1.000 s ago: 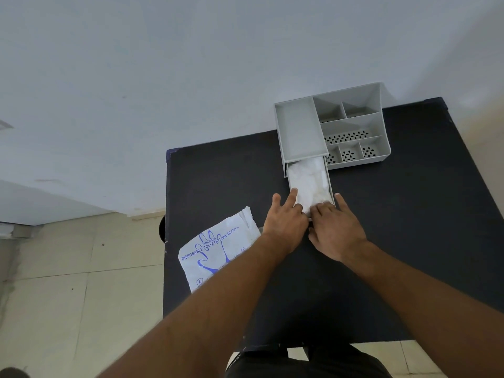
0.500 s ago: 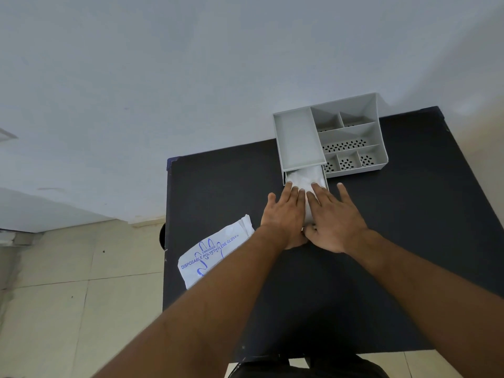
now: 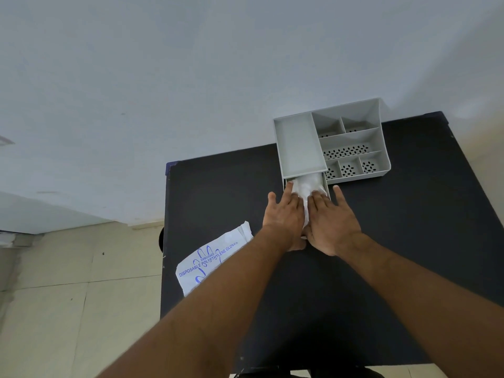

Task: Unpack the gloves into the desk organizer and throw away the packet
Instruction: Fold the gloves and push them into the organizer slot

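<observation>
Gloves (image 3: 307, 184): a crumpled white bundle lying in the pulled-out drawer (image 3: 326, 184) at the near end of the desk organizer, partly under both hands' fingers.
Left hand (image 3: 284, 216): open and flat, palm down, fingers spread on the bundle's left part.
Right hand (image 3: 333, 221): open and flat, palm down, just beside the left hand, fingertips on the bundle's right part, thumb splayed outward.
Desk organizer (image 3: 299, 144): grey, with several compartments, at the far edge of the worktop, against the wall.
Packet (image 3: 210, 261): white with blue print, flat at the left edge of the worktop, overhanging it, apart from both hands.
Worktop (image 3: 409, 227): black.
</observation>
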